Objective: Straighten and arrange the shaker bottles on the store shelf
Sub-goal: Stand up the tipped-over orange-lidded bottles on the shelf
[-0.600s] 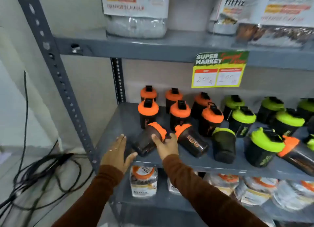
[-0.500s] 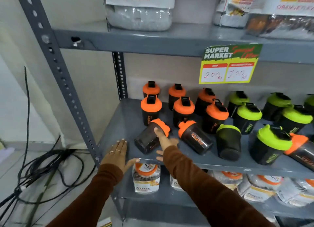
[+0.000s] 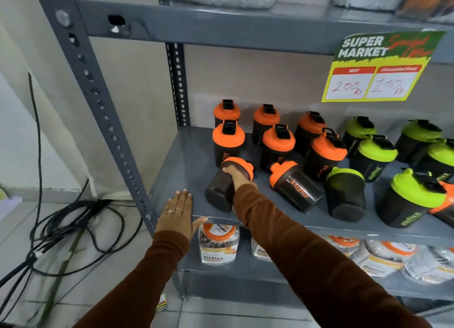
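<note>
A fallen orange-lidded shaker bottle (image 3: 218,190) lies on its side near the front left of the grey shelf (image 3: 177,170). My right hand (image 3: 237,178) is wrapped around its upper part, just below the lid. My left hand (image 3: 177,212) lies flat on the shelf's front edge, fingers together, holding nothing. A second fallen orange shaker (image 3: 294,185) lies to the right. Beside it a green-lidded shaker (image 3: 346,195) lies tipped toward me. Behind them stand several upright orange shakers (image 3: 228,143), and upright green shakers (image 3: 375,153) fill the right side.
A yellow price sign (image 3: 375,67) hangs from the shelf above. Jars with orange lids (image 3: 217,244) and packets sit on the shelf below. A grey perforated upright (image 3: 98,101) frames the left side. Black cables (image 3: 73,219) lie on the floor at left.
My right hand has moved up the fallen orange shaker and closed around it near the lid. My left hand has stayed flat on the shelf's front edge. The camera has moved closer.
</note>
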Demonstrator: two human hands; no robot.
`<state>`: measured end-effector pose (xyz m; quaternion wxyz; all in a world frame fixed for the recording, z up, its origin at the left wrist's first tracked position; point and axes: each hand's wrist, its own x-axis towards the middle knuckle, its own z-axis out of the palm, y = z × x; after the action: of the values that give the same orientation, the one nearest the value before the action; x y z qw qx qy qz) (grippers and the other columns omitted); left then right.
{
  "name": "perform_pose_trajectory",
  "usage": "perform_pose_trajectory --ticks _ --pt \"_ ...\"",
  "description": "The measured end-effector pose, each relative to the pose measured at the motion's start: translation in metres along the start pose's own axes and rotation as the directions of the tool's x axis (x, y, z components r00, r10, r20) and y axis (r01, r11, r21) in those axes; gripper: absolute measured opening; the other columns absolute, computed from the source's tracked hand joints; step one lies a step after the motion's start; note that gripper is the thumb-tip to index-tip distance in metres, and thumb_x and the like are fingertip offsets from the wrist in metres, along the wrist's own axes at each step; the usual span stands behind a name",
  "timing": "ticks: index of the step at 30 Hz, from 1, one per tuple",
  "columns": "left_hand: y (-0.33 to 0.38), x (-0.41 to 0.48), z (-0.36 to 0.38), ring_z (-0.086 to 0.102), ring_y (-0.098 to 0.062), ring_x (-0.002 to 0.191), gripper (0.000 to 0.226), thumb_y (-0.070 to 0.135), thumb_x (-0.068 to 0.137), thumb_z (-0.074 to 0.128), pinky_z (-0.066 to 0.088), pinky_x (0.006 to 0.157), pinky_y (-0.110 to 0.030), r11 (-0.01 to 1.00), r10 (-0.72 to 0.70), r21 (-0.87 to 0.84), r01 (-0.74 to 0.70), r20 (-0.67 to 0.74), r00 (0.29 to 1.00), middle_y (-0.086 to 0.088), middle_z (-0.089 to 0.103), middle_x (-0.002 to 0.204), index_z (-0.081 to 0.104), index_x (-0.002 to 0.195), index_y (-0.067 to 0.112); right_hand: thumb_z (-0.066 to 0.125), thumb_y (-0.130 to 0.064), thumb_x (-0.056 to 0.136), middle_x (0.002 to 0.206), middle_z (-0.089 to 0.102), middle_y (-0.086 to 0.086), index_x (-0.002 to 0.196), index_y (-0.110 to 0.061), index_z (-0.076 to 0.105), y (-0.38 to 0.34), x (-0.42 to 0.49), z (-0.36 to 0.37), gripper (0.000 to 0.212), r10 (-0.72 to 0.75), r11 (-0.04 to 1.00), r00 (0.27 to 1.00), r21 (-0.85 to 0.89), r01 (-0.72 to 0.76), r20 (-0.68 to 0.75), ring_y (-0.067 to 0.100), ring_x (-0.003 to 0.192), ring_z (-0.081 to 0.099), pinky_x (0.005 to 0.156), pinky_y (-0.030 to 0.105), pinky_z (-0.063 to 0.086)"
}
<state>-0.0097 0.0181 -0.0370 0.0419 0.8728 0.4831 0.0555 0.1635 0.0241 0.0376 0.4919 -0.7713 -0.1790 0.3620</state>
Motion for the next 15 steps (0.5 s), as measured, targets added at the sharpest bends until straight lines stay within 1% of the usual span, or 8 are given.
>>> perform_pose_trajectory --ticks 2,3,5,7,8,11,13,15 --pt "0.000 0.000 0.002 0.031 -0.031 0.134 0.108 0.073 0.066 -0.015 0.020 0.110 -0.037 1.000 -0.001 0.007 0.001 -0.015 1.000 -0.017 0.033 0.145 0.029 0.136 0.002 0.069 -0.019 0.078 0.127 0.049 0.014 0.103 -0.007 0.052 0.001 -0.007 -0.007 0.033 0.014 0.995 1.000 0.095 -0.013 -0.016 0.029 0.115 0.053 0.089 0.029 0.043" --pt "0.001 0.000 0.000 0.035 -0.031 0.132 0.107 0.072 0.069 -0.014 0.023 0.108 -0.038 1.000 0.011 -0.003 -0.011 -0.039 0.999 -0.018 0.037 0.143 0.033 0.134 0.001 0.070 -0.018 0.078 0.129 0.049 0.015 0.108 -0.006 0.051 0.002 -0.017 -0.010 0.038 0.033 0.991 0.999 0.133 -0.033 0.002 0.028 0.115 0.053 0.084 0.025 0.044" --pt "0.002 0.001 -0.004 0.054 -0.034 0.116 0.101 0.068 0.079 -0.008 0.040 0.096 -0.043 1.000 -0.003 0.025 0.003 0.025 1.000 -0.021 0.056 0.126 0.050 0.121 -0.002 0.078 -0.024 0.062 0.127 0.053 0.013 0.121 -0.002 0.048 0.012 -0.031 -0.005 0.069 0.053 0.959 0.998 0.279 -0.046 -0.019 0.030 0.111 0.057 0.078 0.023 0.050" --pt "0.002 -0.001 -0.005 0.060 -0.035 0.106 0.097 0.065 0.083 -0.004 0.046 0.088 -0.045 1.000 -0.007 0.022 0.005 0.091 0.996 -0.022 0.063 0.116 0.057 0.113 -0.004 0.082 -0.033 0.041 0.120 0.056 0.012 0.120 -0.005 0.047 0.023 -0.050 -0.002 0.092 0.095 0.904 0.986 0.427 -0.029 -0.135 0.032 0.106 0.059 0.089 0.038 0.053" --pt "0.002 -0.003 -0.005 0.060 -0.035 0.107 0.095 0.065 0.083 -0.002 0.046 0.089 -0.045 1.000 -0.003 0.014 0.002 0.080 0.997 -0.022 0.062 0.117 0.056 0.113 -0.004 0.085 -0.030 0.041 0.120 0.055 0.014 0.120 -0.007 0.043 0.028 -0.056 -0.001 0.093 0.055 0.895 0.980 0.445 0.036 -0.191 0.032 0.107 0.058 0.094 0.042 0.051" --pt "0.005 -0.002 -0.009 0.048 -0.035 0.121 0.090 0.066 0.081 0.009 0.036 0.101 -0.044 0.999 0.001 -0.038 0.001 0.053 0.999 -0.022 0.051 0.131 0.047 0.124 -0.003 0.088 -0.017 0.053 0.127 0.048 0.017 0.126 -0.008 0.034 0.031 -0.066 -0.004 0.091 -0.165 0.936 0.956 0.266 0.229 -0.244 0.031 0.115 0.051 0.096 0.031 0.043" --pt "0.004 -0.003 -0.010 0.054 -0.036 0.115 0.091 0.066 0.082 0.005 0.041 0.096 -0.045 1.000 -0.012 -0.023 0.014 0.104 0.995 -0.023 0.056 0.124 0.052 0.119 -0.004 0.088 -0.016 0.053 0.126 0.045 0.016 0.123 -0.008 0.035 0.035 -0.067 -0.005 0.089 -0.298 0.941 0.928 0.096 0.325 -0.222 0.030 0.118 0.045 0.095 0.028 0.039" --pt "0.001 -0.002 -0.004 0.060 -0.037 0.106 0.094 0.064 0.084 0.000 0.046 0.088 -0.048 1.000 -0.005 -0.018 0.007 0.113 0.994 -0.023 0.062 0.116 0.057 0.112 -0.005 0.089 -0.019 0.052 0.126 0.042 0.014 0.122 -0.008 0.035 0.044 -0.068 -0.005 0.089 -0.371 0.927 0.910 -0.011 0.375 -0.185 0.029 0.120 0.039 0.099 0.029 0.037"
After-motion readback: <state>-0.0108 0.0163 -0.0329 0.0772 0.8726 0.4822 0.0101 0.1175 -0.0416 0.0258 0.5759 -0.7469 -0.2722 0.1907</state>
